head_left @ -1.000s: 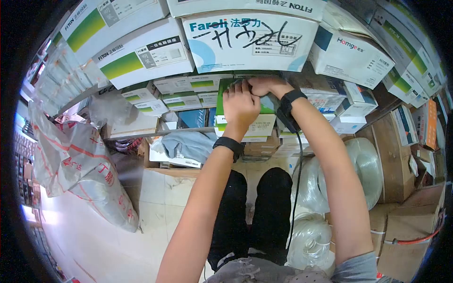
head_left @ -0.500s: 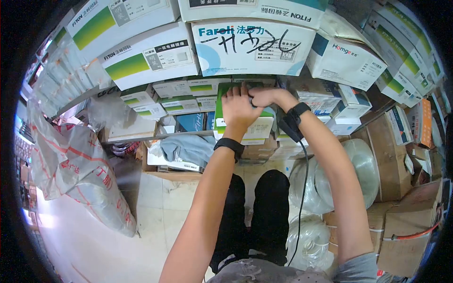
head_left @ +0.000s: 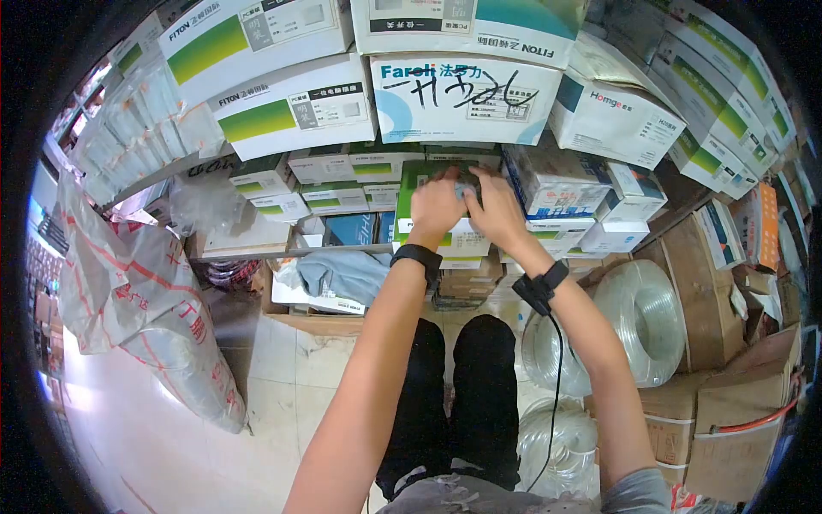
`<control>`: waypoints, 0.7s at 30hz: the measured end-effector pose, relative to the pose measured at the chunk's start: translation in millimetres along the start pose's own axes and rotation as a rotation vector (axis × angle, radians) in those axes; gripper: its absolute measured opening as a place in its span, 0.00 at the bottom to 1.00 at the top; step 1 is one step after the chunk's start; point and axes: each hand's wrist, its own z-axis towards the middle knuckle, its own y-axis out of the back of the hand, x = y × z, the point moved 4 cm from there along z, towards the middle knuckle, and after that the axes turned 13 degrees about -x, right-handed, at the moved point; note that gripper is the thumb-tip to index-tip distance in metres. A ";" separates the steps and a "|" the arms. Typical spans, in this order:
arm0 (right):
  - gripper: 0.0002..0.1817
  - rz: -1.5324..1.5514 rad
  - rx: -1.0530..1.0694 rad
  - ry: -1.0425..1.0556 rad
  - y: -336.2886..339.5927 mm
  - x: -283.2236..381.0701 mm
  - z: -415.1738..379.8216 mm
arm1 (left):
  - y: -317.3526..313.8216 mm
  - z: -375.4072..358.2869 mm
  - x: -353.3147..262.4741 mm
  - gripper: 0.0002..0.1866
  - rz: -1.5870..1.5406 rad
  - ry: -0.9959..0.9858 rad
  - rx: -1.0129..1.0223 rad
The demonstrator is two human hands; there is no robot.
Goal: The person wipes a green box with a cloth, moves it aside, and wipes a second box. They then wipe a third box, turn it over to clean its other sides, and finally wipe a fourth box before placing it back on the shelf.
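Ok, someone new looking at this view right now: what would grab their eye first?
Probably the white Faroli box at upper centre, scrawled over in thick black strokes. Below it, the left hand and right hand come together over a green-topped box. Then the bulky red-printed sack at left and the coiled clear tubing at right.

the box (head_left: 452,240) is oblong, with a green top and a white front that carries small print too fine to read. it sits level, green side up, its front facing the person, on the low shelf (head_left: 248,250) beside smaller white and green boxes (head_left: 336,196). a small, pale grey-blue item (head_left: 466,189) lies over its top, between the fingers, mostly hidden, its shape unclear.
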 end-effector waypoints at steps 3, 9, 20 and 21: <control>0.29 -0.178 -0.126 0.254 5.0 18.6 -21.0 | -9.0 13.9 11.5 0.22 0.029 0.082 0.095; 0.44 -0.279 0.006 0.322 -3.9 34.2 -52.2 | -45.2 55.0 51.9 0.22 0.082 0.099 0.123; 0.52 -0.226 0.051 0.241 -0.7 34.7 -51.0 | -48.8 69.1 98.3 0.16 -0.049 -0.142 -0.119; 0.52 -0.221 0.046 0.237 -0.7 34.8 -50.5 | -51.4 68.7 101.7 0.16 -0.041 -0.118 -0.122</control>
